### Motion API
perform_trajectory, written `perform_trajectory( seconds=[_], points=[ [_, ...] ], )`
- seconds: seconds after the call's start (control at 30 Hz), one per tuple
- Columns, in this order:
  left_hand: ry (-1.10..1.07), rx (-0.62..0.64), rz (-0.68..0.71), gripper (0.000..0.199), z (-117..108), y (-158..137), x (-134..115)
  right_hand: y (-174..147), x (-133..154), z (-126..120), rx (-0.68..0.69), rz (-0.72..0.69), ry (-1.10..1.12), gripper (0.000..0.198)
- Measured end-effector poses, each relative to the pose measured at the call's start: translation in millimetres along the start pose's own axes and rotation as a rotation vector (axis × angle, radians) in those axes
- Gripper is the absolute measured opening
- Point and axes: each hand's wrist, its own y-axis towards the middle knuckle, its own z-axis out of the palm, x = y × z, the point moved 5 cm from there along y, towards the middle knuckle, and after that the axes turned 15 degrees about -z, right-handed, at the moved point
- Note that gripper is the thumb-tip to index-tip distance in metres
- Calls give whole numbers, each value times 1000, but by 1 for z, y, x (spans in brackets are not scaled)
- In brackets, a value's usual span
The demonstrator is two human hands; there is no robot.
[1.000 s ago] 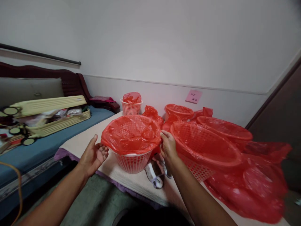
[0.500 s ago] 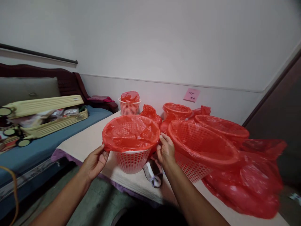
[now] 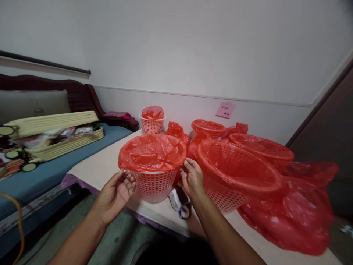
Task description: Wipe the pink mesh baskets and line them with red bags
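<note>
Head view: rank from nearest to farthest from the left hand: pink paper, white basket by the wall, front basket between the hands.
1. Front basket: just right of the left hand.
2. White basket by the wall: back, beyond the first.
3. Pink paper: on the wall, far right.

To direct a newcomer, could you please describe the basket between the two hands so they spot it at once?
Below the white wall, find the pale cover edged in purple. On it, between the left hand and right hand, stands a perforated plastic basket. It is smaller than the wide basket to its right and, unlike the white basket behind, has its red plastic bag folded down outside.
</note>
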Motion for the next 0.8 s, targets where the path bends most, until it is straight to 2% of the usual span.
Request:
perform_trajectory(
  seconds=[0.1, 0.3, 0.6, 0.8],
  points=[
    [35, -19, 11, 32, 4, 5, -3, 0, -1, -1, 10, 9, -1, 26],
    [104, -47, 54, 23, 10, 13, -9, -1, -3, -6, 39, 25, -2, 24],
    [130, -105, 114, 30, -1, 11, 3, -5, -2, -9, 85, 69, -28, 24],
    [241, -124, 184, 28, 8, 15, -7, -7, -2, -8, 96, 82, -42, 25]
  ],
)
